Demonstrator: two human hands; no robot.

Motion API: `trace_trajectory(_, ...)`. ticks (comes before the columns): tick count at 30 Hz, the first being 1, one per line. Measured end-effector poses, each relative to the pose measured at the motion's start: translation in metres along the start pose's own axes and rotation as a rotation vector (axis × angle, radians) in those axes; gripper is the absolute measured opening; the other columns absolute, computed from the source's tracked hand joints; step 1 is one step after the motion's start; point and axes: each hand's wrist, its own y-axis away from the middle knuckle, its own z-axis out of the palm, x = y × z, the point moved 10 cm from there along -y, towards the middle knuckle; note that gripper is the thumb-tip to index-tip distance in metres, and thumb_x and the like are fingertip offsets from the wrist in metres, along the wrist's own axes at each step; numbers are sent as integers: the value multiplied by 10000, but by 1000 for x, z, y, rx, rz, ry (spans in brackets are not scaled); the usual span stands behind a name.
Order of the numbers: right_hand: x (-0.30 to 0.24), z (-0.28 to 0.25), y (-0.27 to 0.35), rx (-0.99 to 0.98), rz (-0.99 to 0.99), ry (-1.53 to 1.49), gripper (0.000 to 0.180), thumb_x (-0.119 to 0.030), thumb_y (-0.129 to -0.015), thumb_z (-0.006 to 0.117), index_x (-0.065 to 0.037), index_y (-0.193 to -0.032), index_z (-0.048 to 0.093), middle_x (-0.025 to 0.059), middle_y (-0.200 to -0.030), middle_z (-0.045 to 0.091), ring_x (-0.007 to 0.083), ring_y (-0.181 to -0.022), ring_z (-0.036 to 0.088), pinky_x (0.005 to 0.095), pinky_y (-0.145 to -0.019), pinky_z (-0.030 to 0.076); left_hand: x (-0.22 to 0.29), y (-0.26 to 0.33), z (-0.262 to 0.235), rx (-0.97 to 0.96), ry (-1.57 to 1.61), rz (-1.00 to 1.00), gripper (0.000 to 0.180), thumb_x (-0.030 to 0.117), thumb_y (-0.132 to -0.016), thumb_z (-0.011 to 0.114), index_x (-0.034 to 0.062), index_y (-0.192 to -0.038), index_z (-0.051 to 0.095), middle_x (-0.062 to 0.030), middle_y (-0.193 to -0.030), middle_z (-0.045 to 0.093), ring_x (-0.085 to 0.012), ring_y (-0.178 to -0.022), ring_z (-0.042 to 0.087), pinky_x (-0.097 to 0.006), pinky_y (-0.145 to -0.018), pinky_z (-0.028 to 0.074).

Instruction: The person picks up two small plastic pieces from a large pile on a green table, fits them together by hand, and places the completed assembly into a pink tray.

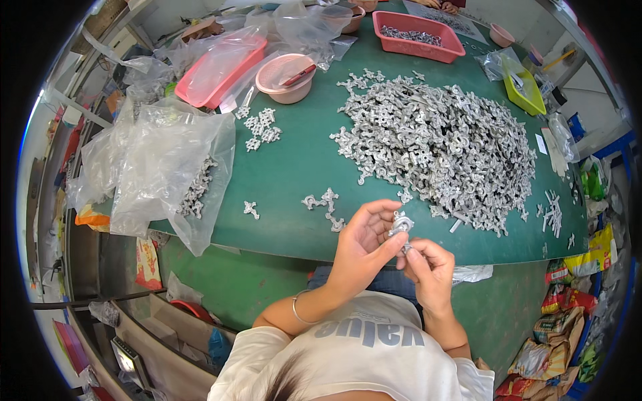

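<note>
Near the table's front edge, my left hand [364, 237] grips a small silver-grey cast metal part [401, 223] between thumb and fingers. Close against it, the thumb and fingertips of my right hand [429, 269] pinch the lower end of the metal; whether that is a second piece I cannot tell. Just beyond my hands rises a large heap of similar metal parts [441, 147]. A few loose parts [328, 200] lie to the left of my left hand, and one single part [251, 210] sits farther left.
On the green table [281, 167] stand a clear plastic bag [160, 160] with metal parts, a pink bowl [284, 90] holding a red-handled tool, a pink tray [221, 70], a red tray [418, 50] of small parts and a yellow-green basket [525, 90]. Another person's hands [441, 5] show at the far edge.
</note>
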Motion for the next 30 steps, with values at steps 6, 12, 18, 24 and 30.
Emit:
trace_trajectory(6, -45, -4, 14, 39, -272, 207, 89, -18, -788, 515, 40, -750, 571, 88, -706, 589, 110, -589, 528, 211, -527, 396, 8, 10, 15, -205, -63, -15, 378, -37, -811, 503, -57, -1175, 404, -76, -942, 511, -126, -867, 515, -262, -767, 444)
trace_trajectory(12, -58, -1, 24, 18, -361, 267, 82, -20, -780, 525, 40, -744, 568, 97, -687, 585, 119, -577, 529, 215, -511, 389, 12, 15, 20, -226, -39, 14, 352, -38, -811, 508, -67, -1154, 432, -79, -922, 507, -131, -870, 522, -271, -783, 445)
trace_trajectory(18, -63, -4, 29, 14, -401, 246, 82, -10, -781, 515, 46, -741, 559, 99, -682, 583, 121, -558, 525, 220, -496, 384, 14, 17, 25, -259, -2, 24, 364, -39, -795, 539, -75, -1142, 437, -91, -938, 515, -135, -849, 535, -265, -783, 448)
trace_trajectory(24, -64, -4, 33, 5, -397, 234, 76, -5, -780, 510, 49, -743, 550, 95, -670, 577, 121, -549, 524, 225, -492, 386, 16, 20, 29, -277, 8, 39, 366, -66, -777, 548, -87, -1127, 442, -108, -951, 528, -139, -847, 543, -258, -768, 453)
trace_trajectory(30, -68, -4, 38, 10, -406, 235, 62, 2, -767, 516, 41, -731, 546, 96, -659, 576, 119, -543, 519, 223, -497, 389, 17, 22, 32, -296, 30, 42, 375, -74, -770, 552, -91, -1128, 441, -110, -952, 527, -138, -848, 542, -259, -767, 453)
